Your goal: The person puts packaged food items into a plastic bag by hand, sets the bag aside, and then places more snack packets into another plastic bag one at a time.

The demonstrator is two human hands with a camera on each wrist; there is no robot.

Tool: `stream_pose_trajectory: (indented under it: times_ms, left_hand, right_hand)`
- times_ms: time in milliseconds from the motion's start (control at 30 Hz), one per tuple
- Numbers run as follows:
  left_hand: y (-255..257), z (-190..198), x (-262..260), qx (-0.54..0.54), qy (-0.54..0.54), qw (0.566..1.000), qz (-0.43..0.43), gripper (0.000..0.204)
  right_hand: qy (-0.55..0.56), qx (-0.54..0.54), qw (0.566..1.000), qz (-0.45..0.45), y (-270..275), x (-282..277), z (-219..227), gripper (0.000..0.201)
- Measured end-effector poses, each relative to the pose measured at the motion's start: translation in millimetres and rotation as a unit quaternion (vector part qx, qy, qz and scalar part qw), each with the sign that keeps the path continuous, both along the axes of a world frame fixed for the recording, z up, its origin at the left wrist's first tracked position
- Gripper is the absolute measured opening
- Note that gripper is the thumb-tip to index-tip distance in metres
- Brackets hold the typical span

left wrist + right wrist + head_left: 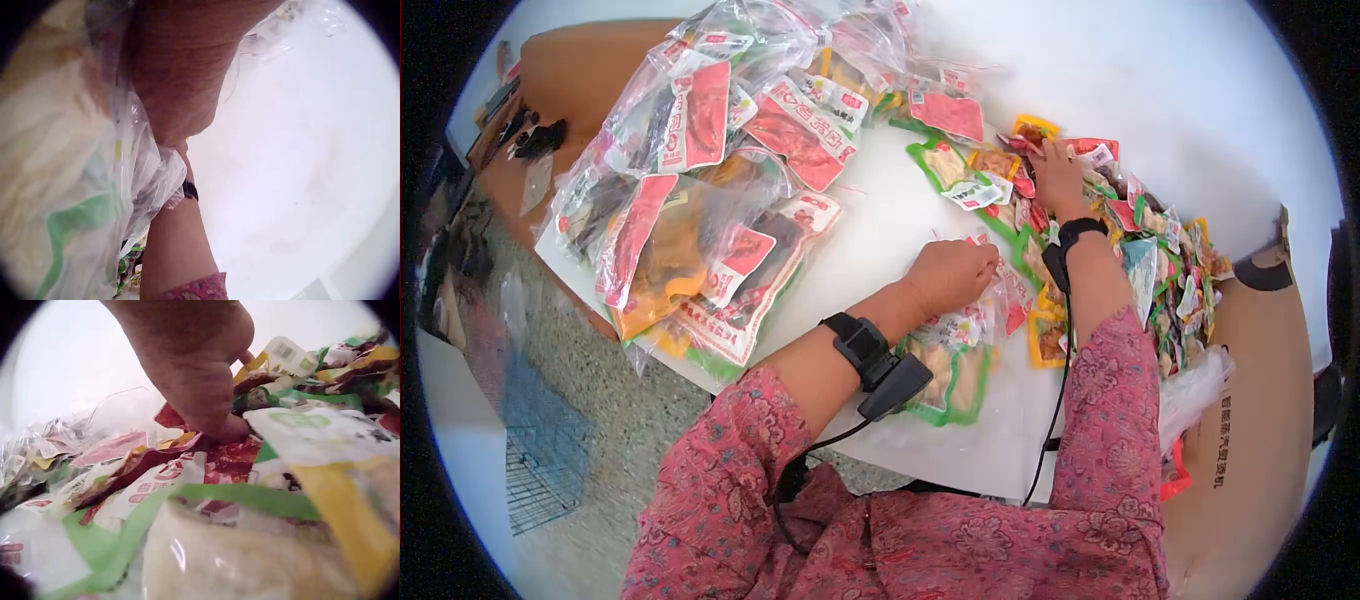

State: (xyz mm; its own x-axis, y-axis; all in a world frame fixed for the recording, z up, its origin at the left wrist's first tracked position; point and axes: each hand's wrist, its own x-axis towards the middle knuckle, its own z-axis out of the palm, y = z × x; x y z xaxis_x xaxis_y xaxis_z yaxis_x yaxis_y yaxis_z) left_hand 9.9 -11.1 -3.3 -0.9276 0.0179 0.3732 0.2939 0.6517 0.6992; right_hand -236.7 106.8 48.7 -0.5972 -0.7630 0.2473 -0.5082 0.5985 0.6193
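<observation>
My left hand grips the top of a clear plastic bag. A green-edged food packet with pale contents shows inside, low in the bag. My right hand reaches into the far side of a heap of small snack packets. In the right wrist view its thumb is curled down onto a red snack packet, the other fingers mostly hidden behind the hand. Green-edged and yellow-edged packets surround it.
A large pile of filled clear bags covers the left of the white table. Beside the heap, at the right, stands a cardboard box. A wire basket is on the floor at lower left.
</observation>
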Motion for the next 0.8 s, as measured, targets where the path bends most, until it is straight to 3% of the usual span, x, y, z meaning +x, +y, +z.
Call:
stream_pose_trajectory:
  times_ms: [100,233,400,467,567,600,667,700,733,767,800]
  left_hand:
    - [1.8,-1.0,-2.2,-0.007,0.006,1.0,-0.013,0.018]
    - [2.8,-2.2,-3.2,-0.024,0.011,1.0,-0.01,0.017]
    - [3.1,-3.9,-3.9,-0.038,0.041,0.998,-0.009,0.016]
    - [3.6,-4.7,-4.0,-0.034,0.044,0.998,-0.001,0.016]
    - [3.3,-1.9,-3.1,-0.037,0.018,0.999,0.002,0.017]
    - [3.1,-1.3,-3.1,-0.035,0.02,0.999,-0.001,0.017]
    - [4.4,-4.7,-4.9,-0.002,0.04,0.999,0.009,0.017]
    - [4.2,-6.0,-5.8,-0.001,0.041,0.999,0.005,0.017]
    - [4.2,-7.7,-6.2,0.002,0.053,0.999,0.0,0.017]
    - [4.3,-8.9,-6.4,0.004,0.065,0.998,-0.005,0.017]
    - [3.9,-6.8,-5.0,0.003,0.065,0.998,-0.011,0.017]
  right_hand:
    - [-0.009,0.055,0.994,-0.089,-12.6,1.1,5.7,0.045]
    - [-0.003,0.06,0.992,-0.11,-8.0,4.5,6.0,0.044]
    - [0.017,0.046,0.999,0.017,28.4,41.4,23.5,0.046]
    - [-0.007,0.026,1.0,0.007,40.1,64.7,37.5,0.041]
    - [-0.069,-0.127,0.983,0.111,63.4,74.9,42.0,0.04]
    - [-0.067,-0.125,0.984,0.107,70.6,74.8,42.0,0.04]
    - [-0.076,-0.289,0.94,0.167,89.8,69.7,39.3,0.039]
    - [-0.148,-0.374,0.908,0.119,100.6,59.0,36.4,0.035]
    - [-0.146,-0.374,0.909,0.114,101.4,72.2,41.6,0.035]
    - [-0.304,-0.538,0.783,0.069,96.9,94.6,52.1,0.033]
    - [-0.44,-0.666,0.602,0.021,96.6,109.9,58.6,0.031]
